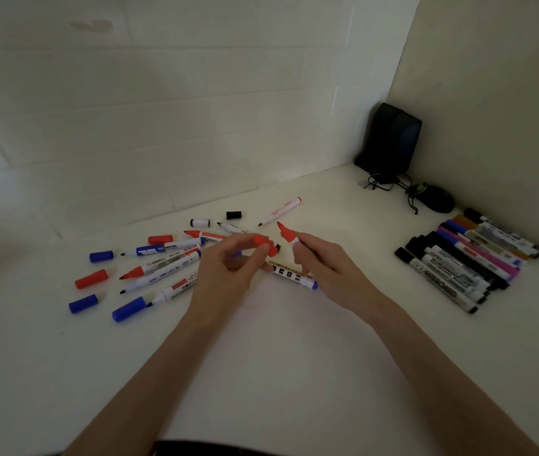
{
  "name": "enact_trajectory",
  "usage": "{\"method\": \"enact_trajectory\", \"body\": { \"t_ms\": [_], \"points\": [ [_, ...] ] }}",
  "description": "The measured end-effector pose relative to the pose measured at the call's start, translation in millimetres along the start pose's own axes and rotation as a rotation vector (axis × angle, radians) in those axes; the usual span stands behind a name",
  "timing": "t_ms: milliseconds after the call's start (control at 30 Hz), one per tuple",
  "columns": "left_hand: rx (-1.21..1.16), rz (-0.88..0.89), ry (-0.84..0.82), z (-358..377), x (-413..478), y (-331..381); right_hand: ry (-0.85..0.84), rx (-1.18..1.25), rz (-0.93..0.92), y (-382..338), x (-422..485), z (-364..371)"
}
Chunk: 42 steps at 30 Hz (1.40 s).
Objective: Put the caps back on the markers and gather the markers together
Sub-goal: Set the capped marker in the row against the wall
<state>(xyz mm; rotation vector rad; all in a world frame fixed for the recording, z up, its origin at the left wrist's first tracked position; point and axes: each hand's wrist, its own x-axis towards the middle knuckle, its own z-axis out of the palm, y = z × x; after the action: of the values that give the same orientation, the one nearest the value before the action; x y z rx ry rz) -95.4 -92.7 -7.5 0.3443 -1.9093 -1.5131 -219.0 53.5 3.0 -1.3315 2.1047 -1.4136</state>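
One red marker [286,235] is up off the table [294,373], gripped low on the barrel by the right hand [324,264], with the bare tip pointing up and away. The left hand [228,268] pinches a red cap [261,241] between thumb and fingertips, close to the tip but not on it. The cap's mouth does not appear lined up with the tip.

Risks noted:
- A skewed approach would likely smear ink on the fingers or bend the tip, since the two axes cross.
- The pinch on the cap is light, and a slip would likely send it rolling among the loose caps [92,279] on the left.
- Another marker [291,274] lies on the table directly under both hands. Lowering the wrists could nudge it.
- The uncapped markers [162,268] lie with bare tips on the white table, so dragging them may mark it.
- Cap colours are mixed red, blue and black, so a mismatch is possible.

Clearances: there is open table in front of the person, between the forearms and toward the near edge. A wall bounds the far side just behind the scatter. The capped row [459,268] lies well to the right near the side wall, with a bare strip of table between it and the hands. A speaker [393,139] and a mouse [432,199] with trailing cord occupy the far right corner.
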Motion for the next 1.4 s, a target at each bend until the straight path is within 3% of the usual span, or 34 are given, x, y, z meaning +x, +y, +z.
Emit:
{"method": "enact_trajectory", "body": {
  "t_ms": [200, 600, 700, 867, 933, 1167, 1400],
  "points": [
    [-0.201, -0.117, 0.061, -5.8, 3.3, 4.5, 0.07, -0.327, -0.092, 18.8, -6.4, -14.8],
    [-0.22, -0.111, 0.064, -6.6, 4.6, -2.9, 0.047, -0.515, -0.108, 4.5, -12.0, -11.7],
    [-0.115, -0.033, 0.021, -3.3, 2.8, -2.3, 0.04, -0.59, -0.108, 4.1, -11.5, -7.0],
    [0.436, 0.155, -0.03, -10.2, 0.2, -9.3, 0.061, -0.626, -0.176, 11.3, -11.4, -10.8],
    [0.548, 0.285, -0.056, -11.3, -0.4, -11.8, 0.079, -0.674, -0.216, 10.7, -12.0, -10.6],
    [0.593, 0.48, 0.008, -6.6, -1.6, -17.8, 0.123, -0.724, -0.29, 15.8, -11.3, -3.5],
    [0.577, 0.374, -0.026, -5.6, -0.3, -19.1, 0.056, -0.605, -0.189, 14.9, -9.6, -3.3]
  ]
}}
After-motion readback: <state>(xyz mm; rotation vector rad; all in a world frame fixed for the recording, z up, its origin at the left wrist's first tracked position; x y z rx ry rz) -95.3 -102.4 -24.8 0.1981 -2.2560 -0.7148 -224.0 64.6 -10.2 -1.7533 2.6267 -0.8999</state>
